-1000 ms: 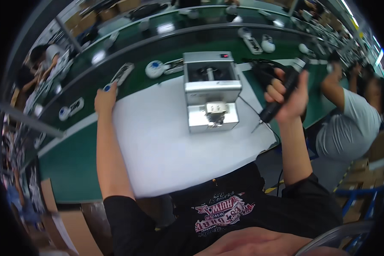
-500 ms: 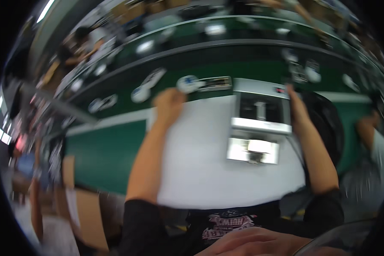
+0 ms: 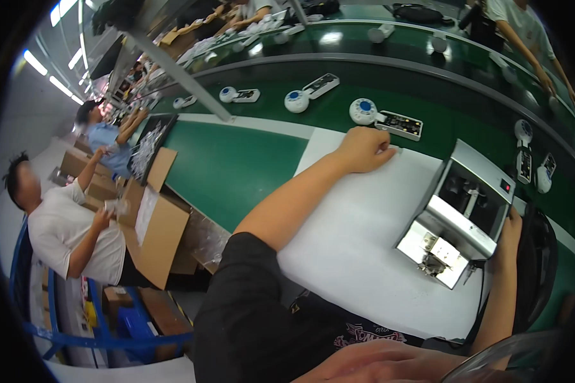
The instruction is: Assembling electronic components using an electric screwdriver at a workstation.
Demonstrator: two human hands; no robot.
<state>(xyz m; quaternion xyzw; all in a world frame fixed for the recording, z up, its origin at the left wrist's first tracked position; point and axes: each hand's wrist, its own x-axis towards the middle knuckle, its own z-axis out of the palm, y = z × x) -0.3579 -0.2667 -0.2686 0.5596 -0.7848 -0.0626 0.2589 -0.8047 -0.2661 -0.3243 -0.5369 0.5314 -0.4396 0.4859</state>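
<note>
My left hand (image 3: 363,150) rests palm-down with curled fingers on the far edge of a white sheet (image 3: 348,217); nothing shows between thumb and forefinger. Just beyond it lies a white device with a round, blue-centred head (image 3: 363,111) and an opened handle (image 3: 399,124) baring a circuit board. On the sheet's right side stands a silver and black benchtop machine (image 3: 464,203), with a small red display and a shiny metal fixture (image 3: 437,254) at its front. My right hand (image 3: 510,231) is against the machine's right side, its fingers partly hidden.
Similar devices (image 3: 308,94) lie along the green conveyor (image 3: 262,118), two more (image 3: 524,150) beyond the machine. A metal post (image 3: 185,80) rises left. Black bag-like thing (image 3: 540,268) sits right of my right arm. Cardboard boxes (image 3: 156,223) and two people (image 3: 76,223) are at left.
The view has swung left, so the bench and machine now appear farther right and tilted. My right hand has come nearer along the machine's right side. The left hand stays curled by the conveyor.
</note>
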